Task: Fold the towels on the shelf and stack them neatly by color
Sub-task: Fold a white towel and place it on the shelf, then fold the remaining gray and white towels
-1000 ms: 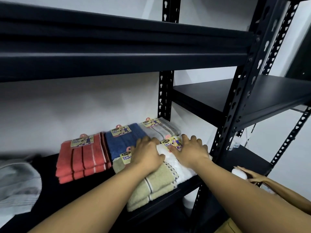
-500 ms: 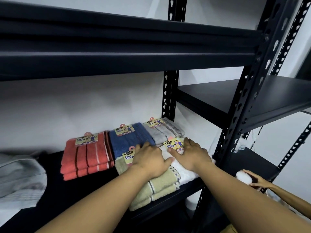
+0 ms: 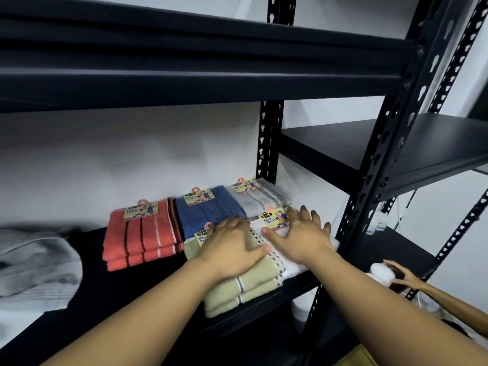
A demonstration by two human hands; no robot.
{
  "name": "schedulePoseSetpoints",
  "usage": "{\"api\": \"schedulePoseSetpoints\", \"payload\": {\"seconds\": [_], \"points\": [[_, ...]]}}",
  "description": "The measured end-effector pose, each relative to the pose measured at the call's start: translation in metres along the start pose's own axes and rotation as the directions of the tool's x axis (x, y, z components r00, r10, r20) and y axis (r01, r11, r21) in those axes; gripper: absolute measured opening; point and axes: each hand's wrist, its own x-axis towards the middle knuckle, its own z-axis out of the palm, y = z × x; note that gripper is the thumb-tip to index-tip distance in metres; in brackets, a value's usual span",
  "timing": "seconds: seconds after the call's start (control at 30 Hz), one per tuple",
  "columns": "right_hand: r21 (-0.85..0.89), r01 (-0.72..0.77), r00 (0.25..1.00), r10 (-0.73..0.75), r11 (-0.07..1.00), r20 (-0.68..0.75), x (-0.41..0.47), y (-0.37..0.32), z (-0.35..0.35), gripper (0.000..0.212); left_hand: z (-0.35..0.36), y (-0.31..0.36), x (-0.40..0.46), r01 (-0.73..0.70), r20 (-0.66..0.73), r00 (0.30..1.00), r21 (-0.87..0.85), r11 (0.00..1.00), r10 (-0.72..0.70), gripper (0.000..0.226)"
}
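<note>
Left hand (image 3: 232,247): flat, fingers released, pressing on the beige towel (image 3: 245,289).
Right hand (image 3: 301,236): spread, released, on the white towel (image 3: 293,269).

both arms stretched out toward 12 o'clock, left hand (image 3: 232,247) and right hand (image 3: 301,235) palms down, fingers (image 3: 307,211) spread flat.

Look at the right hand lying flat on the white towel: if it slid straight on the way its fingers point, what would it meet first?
The right hand points toward the back right, so it would probably pass the grey towel and meet the white wall; depth is unclear.
</note>
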Motion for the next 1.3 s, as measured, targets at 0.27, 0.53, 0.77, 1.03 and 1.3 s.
{"api": "schedulePoseSetpoints", "payload": {"seconds": [0.27, 0.53, 0.77, 1.03, 1.3], "points": [[0.035, -0.011, 0.997, 0.009, 0.999, 0.074, -0.013, 0.001, 0.01, 0.106, 0.005, -0.032, -0.048, -0.04, -0.013, 0.999, -0.028, 0.999, 0.039, 0.099], [0.151, 0.252, 0.966, -0.24, 0.956, -0.092, -0.032, -0.092, -0.02, 0.078, -0.007, -0.088, -0.091, 0.064, -0.231, 0.967, -0.189, 0.98, -0.107, 0.079], [0.223, 0.571, 0.816, -0.575, 0.79, -0.057, -0.099, -0.224, 0.026, 0.042, 0.002, -0.18, -0.177, 0.244, -0.218, 0.942, -0.078, 0.967, -0.255, 0.06], [0.262, 0.624, 0.771, -0.635, 0.736, -0.05, -0.119, -0.247, 0.098, 0.066, 0.005, -0.207, -0.237, 0.146, -0.289, 0.94, -0.135, 0.98, -0.18, 0.049], [0.336, 0.604, 0.785, -0.612, 0.723, -0.094, -0.118, -0.245, 0.097, 0.042, -0.028, -0.245, -0.235, 0.253, -0.688, 0.666, -0.155, 0.955, -0.288, 0.035]]}}
